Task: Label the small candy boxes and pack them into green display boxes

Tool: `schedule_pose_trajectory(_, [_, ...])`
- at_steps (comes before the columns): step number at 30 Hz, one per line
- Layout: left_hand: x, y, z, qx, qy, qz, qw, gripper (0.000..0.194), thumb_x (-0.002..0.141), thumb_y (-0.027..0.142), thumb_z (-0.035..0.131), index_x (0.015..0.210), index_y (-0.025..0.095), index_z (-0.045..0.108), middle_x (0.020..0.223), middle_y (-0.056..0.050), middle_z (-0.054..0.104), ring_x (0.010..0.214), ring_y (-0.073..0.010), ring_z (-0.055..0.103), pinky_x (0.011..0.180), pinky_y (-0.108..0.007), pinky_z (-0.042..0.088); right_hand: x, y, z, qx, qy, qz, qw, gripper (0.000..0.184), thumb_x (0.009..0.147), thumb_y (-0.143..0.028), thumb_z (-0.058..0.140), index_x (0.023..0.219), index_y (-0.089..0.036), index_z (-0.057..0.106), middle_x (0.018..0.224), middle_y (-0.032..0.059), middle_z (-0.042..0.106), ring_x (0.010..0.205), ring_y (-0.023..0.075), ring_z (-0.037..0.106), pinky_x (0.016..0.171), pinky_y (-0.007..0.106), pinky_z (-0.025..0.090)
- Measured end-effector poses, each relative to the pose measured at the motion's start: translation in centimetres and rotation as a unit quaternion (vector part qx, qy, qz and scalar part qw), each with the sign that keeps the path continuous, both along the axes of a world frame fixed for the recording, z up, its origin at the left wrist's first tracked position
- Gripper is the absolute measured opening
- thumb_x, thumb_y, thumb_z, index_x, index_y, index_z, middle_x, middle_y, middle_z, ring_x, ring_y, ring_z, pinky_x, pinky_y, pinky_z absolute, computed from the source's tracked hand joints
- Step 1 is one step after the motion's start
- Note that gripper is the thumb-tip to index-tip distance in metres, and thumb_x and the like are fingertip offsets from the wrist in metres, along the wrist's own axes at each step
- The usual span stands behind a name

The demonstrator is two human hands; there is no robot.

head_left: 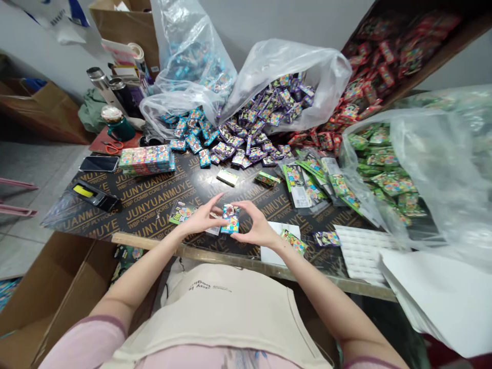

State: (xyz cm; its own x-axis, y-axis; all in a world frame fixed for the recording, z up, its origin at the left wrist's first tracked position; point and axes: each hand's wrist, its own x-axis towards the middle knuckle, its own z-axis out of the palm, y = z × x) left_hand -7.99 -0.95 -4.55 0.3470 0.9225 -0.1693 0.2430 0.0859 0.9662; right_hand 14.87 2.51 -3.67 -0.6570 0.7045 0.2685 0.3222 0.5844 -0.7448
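Observation:
A small blue printed box (230, 219) is held upright between my two hands, just above the table's near edge. My right hand (253, 224) grips it at its right side, thumb below and index finger on top. My left hand (202, 216) is at its left side, thumb and fingers against the box and index finger raised. Under my left hand lies a green printed packet (180, 212), partly covered. Beyond the hands are a small box with a pale side up (227, 177) and a green box (267, 179). A green packet (294, 241) lies by my right wrist.
Purple packets (249, 138), blue packets (194, 134) and red packets (357, 97) spill from bags at the back. Green packets (388, 164) fill a bag at right. A phone (99, 164), black tape dispenser (92, 196), scissors (114, 147) and wrapped box stack (146, 160) lie left.

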Motion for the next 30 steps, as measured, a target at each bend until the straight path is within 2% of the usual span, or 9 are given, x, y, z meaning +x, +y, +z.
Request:
schedule_pose_trajectory(3, [-1.3,-0.5,-1.2,0.160,0.225,-0.107,0.955,0.099,0.056,0.038,0.084,0.142,0.027,0.039,0.142,-0.016,0.044,0.132,-0.0369,0.039,0.110,-0.059,0.021,1.1,-0.7,-1.6,0.065,-0.059,-0.093,0.992,0.066,0.062,-0.040,0.075,0.122,-0.023,0.054,0.113,0.0099,0.062,0.107,0.0296,0.056,0.099,0.047,0.036])
schedule_pose_trajectory(5, [-1.8,-0.9,-2.0,0.196,0.331,-0.156,0.910,0.101,0.052,0.030,0.086,0.142,0.027,0.040,0.142,-0.016,0.044,0.133,-0.0384,0.036,0.111,-0.063,0.012,1.4,-1.2,-2.7,0.093,-0.091,-0.117,0.985,0.065,0.062,-0.042,0.075,0.121,-0.022,0.055,0.109,0.0096,0.063,0.104,0.0295,0.056,0.101,0.049,0.030])
schedule_pose_trajectory(7, [-1.9,-1.2,-2.6,0.210,0.371,-0.162,0.890,0.100,0.057,0.026,0.081,0.145,0.025,0.034,0.132,-0.014,0.050,0.124,-0.0343,0.045,0.111,-0.060,0.017,1.3,-1.6,-3.6,0.112,-0.111,-0.128,0.979,0.065,0.065,-0.042,0.073,0.123,-0.023,0.054,0.110,0.0095,0.062,0.106,0.0296,0.056,0.103,0.050,0.024])
schedule_pose_trajectory(12, [-1.4,-0.9,-1.9,0.229,0.335,-0.082,0.910,0.108,0.061,0.028,0.076,0.151,0.022,0.015,0.123,-0.012,0.051,0.113,-0.0308,0.048,0.101,-0.047,0.037,0.6,-2.4,-3.9,0.105,-0.107,-0.143,0.978,0.064,0.066,-0.044,0.072,0.124,-0.024,0.052,0.114,0.0088,0.062,0.110,0.0296,0.053,0.105,0.050,0.021])
schedule_pose_trajectory(16, [-1.4,-0.6,-1.1,0.229,0.317,-0.051,0.919,0.117,0.059,0.029,0.076,0.152,0.024,0.005,0.125,-0.011,0.051,0.112,-0.0311,0.048,0.100,-0.047,0.037,0.4,-2.2,-3.4,0.071,-0.068,-0.105,0.990,0.067,0.063,-0.044,0.073,0.122,-0.023,0.051,0.115,0.0086,0.062,0.109,0.0284,0.055,0.105,0.048,0.023])
schedule_pose_trajectory(21, [-1.0,-0.6,-1.2,0.222,0.285,-0.092,0.928,0.115,0.061,0.028,0.075,0.152,0.024,0.004,0.128,-0.011,0.049,0.115,-0.0298,0.049,0.100,-0.044,0.039,0.4,-1.0,-3.7,0.054,-0.070,-0.022,0.996,0.081,0.064,-0.050,0.074,0.134,-0.024,0.043,0.127,0.0107,0.059,0.122,0.0309,0.050,0.109,0.051,0.019])
schedule_pose_trajectory(24, [-1.0,-0.5,-1.2,0.219,0.281,-0.051,0.933,0.116,0.062,0.030,0.076,0.152,0.024,0.003,0.132,-0.012,0.047,0.117,-0.0299,0.048,0.102,-0.045,0.038,0.3,-1.1,-3.8,0.065,-0.055,-0.081,0.993,0.093,0.065,-0.059,0.073,0.141,-0.023,0.035,0.134,0.0143,0.055,0.128,0.0337,0.044,0.107,0.051,0.021])
schedule_pose_trajectory(26, [-1.1,-0.4,-1.2,0.217,0.277,-0.028,0.936,0.116,0.062,0.031,0.076,0.152,0.023,0.003,0.131,-0.012,0.048,0.116,-0.0297,0.049,0.102,-0.045,0.038,0.1,-1.6,-3.7,0.056,-0.035,-0.107,0.992,0.085,0.074,-0.055,0.068,0.143,-0.023,0.032,0.126,0.0128,0.061,0.124,0.0313,0.047,0.105,0.050,0.024])
schedule_pose_trajectory(30, [-1.0,0.0,-1.7,0.210,0.282,-0.032,0.936,0.115,0.062,0.030,0.076,0.152,0.023,0.005,0.125,-0.011,0.051,0.112,-0.0296,0.050,0.098,-0.045,0.041,-1.0,-0.2,-3.4,0.042,-0.045,-0.039,0.997,0.054,0.090,-0.041,0.052,0.140,-0.026,0.038,0.110,0.0058,0.070,0.115,0.0253,0.053,0.107,0.048,0.022])
